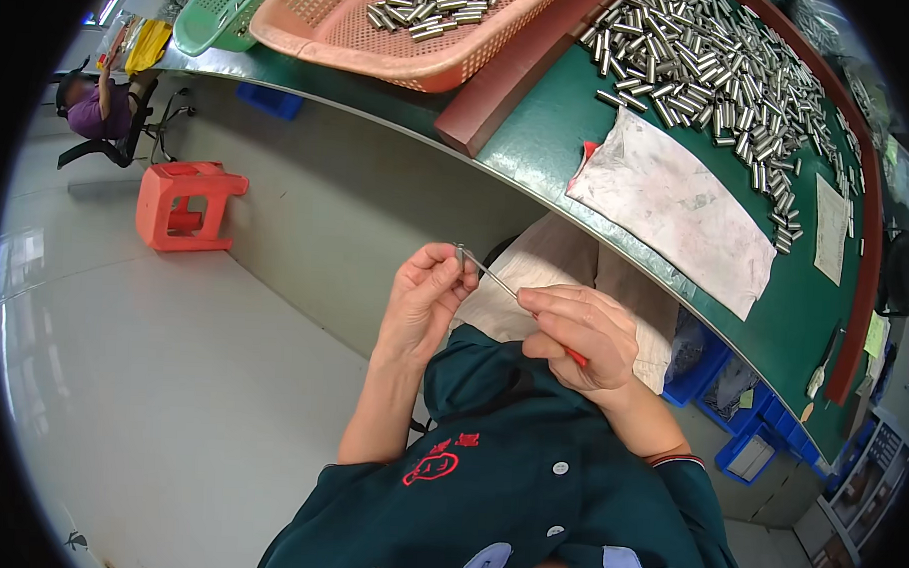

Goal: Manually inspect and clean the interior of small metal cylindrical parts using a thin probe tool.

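Between the thumb and fingers of my left hand (419, 298) is a small metal cylinder (459, 255), held up in front of my body. My right hand (590, 337) is wrapped round a thin-shafted hand tool (497, 279) with a red handle, part of which shows below the fingers. The tool's shaft slants up and left, and its tip meets the cylinder; whether it goes inside is too small to tell. Beyond my hands, a heap of similar metal cylinders (717, 78) lies on the green tabletop (535, 137).
A stained white cloth (678, 197) lies by the table's near edge. A brown wooden bar (522, 71) separates the heap from a pink basket (432, 78) holding more cylinders. Blue bins (736, 394) sit under the table. A red stool (187, 205) and a seated person (102, 109) are at left.
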{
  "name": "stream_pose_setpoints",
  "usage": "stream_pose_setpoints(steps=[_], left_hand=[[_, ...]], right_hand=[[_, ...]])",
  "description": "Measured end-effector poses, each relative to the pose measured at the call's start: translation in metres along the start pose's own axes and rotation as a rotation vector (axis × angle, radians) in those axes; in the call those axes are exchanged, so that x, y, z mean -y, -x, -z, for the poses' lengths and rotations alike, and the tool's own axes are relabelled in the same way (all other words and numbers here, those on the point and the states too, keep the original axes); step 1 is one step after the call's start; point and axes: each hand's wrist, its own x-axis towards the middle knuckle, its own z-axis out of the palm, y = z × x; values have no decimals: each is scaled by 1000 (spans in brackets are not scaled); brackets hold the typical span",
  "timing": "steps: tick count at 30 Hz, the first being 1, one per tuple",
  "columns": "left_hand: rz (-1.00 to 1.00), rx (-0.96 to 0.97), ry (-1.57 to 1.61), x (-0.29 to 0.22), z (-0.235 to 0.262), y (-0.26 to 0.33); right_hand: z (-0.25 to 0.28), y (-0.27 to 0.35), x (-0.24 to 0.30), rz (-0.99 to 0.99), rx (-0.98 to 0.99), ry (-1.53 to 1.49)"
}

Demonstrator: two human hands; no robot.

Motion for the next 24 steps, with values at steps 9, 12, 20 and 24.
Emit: stream_pose_setpoints(steps=[9, 12, 20, 24], left_hand=[[113, 97, -26, 3, 7, -2], [47, 58, -17, 4, 9, -4], [-241, -175, -419, 7, -10, 1], [-297, -212, -476, 7, -10, 2]], right_hand=[[0, 1, 3, -18, 71, 7], [8, 2, 10, 26, 22, -32], [-1, -1, 3, 55, 17, 23], [-2, -3, 3, 31, 78, 38]])
